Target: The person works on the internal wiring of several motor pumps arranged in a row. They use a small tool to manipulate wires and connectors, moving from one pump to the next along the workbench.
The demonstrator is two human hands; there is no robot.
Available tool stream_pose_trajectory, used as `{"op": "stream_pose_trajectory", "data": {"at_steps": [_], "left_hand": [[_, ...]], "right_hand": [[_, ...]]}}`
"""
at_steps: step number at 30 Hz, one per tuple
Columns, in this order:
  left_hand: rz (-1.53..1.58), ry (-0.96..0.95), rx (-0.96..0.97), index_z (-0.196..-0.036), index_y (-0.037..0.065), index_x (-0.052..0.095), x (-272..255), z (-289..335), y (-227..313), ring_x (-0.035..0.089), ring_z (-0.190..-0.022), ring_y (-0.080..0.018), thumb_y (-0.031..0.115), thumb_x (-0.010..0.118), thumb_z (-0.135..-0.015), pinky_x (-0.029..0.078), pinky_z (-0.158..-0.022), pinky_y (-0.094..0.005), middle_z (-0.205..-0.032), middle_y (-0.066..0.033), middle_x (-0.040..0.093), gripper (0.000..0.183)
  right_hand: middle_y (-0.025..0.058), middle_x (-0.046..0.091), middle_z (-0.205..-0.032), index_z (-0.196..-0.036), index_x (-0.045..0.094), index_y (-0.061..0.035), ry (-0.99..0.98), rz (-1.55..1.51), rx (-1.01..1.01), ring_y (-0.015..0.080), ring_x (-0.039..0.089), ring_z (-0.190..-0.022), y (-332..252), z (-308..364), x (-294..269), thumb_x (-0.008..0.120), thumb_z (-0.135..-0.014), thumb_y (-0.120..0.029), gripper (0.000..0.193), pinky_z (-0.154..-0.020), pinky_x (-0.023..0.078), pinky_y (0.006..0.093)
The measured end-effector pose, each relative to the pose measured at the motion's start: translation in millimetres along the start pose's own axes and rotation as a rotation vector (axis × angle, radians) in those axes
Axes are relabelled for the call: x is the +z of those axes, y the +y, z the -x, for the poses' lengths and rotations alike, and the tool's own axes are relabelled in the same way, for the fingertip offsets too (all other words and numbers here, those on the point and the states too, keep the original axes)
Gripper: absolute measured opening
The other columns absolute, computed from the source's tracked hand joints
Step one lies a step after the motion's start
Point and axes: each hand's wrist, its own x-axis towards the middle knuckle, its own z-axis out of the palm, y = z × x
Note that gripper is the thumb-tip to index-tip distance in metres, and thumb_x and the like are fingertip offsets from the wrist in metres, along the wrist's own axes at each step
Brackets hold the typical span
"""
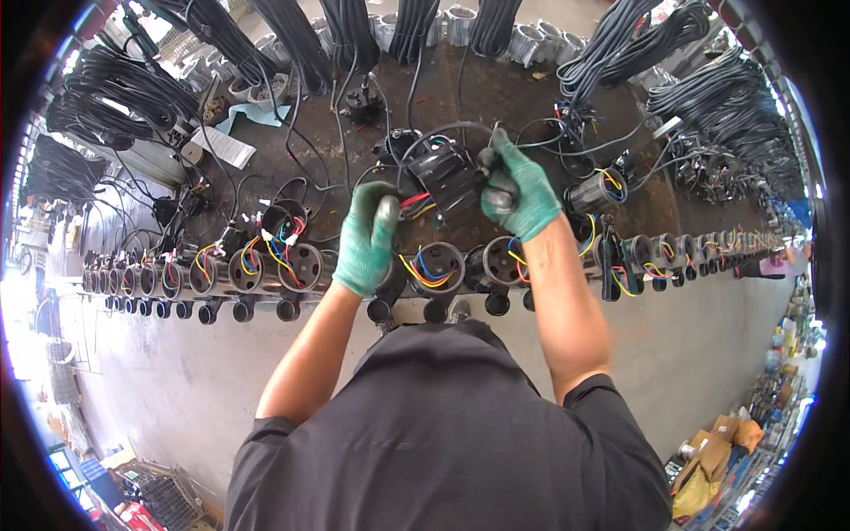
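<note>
Both my hands wear green gloves with dark, worn fingertips. Over the bench's near edge, my left hand (370, 234) is closed, its thumb and fingers pinching red and yellow wires (418, 203) at the left end of a black cylindrical housing (447, 181). My right hand (522, 190) is wrapped round the housing's right side, with the index finger raised beside a black cable (460, 126) that arches over it. The fingertips' exact grip is partly hidden. Just below stands a grey round motor casing (437, 267) with blue, yellow and red wires coming out.
Grey casings with coloured wires, such as one at the left (299, 265), line the bench's near edge. Coiled black cables (350, 40) hang along the far side. A loose casing (598, 190) lies to the right. A paper sheet (223, 148) rests at the left.
</note>
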Motion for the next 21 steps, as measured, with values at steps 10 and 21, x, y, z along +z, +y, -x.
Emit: {"op": "stream_pose_trajectory", "data": {"at_steps": [10, 21], "left_hand": [[0.105, -0.083, -0.057, -0.126, 0.000, 0.068, -7, 26, -12, 0.064, -0.101, -0.0099, 0.020, 0.079, -0.097, 0.055, -0.088, -0.0293, -0.108, -0.0042, 0.073, 0.036], [0.258, 0.110, -0.522, -0.120, -0.001, 0.071, 4, 38, 16, 0.066, -0.071, -0.0106, 0.017, 0.070, -0.102, 0.052, -0.057, -0.0241, -0.095, -0.0050, 0.073, 0.026]], "right_hand": [[-0.0002, 0.061, -0.067, -0.091, 0.068, -0.0111, -0.163, -0.227, 0.213, 0.0102, 0.050, -0.047, 55, -8, -14, 0.062, -0.106, -0.047, 0.039, -0.037, 0.030, 0.0220], [0.0114, 0.060, -0.137, -0.159, 0.040, -0.0068, -0.166, 0.725, -0.512, 0.0173, 0.060, -0.123, 94, 33, 0, 0.073, -0.103, -0.026, 0.067, -0.105, 0.050, 0.0328]]}}
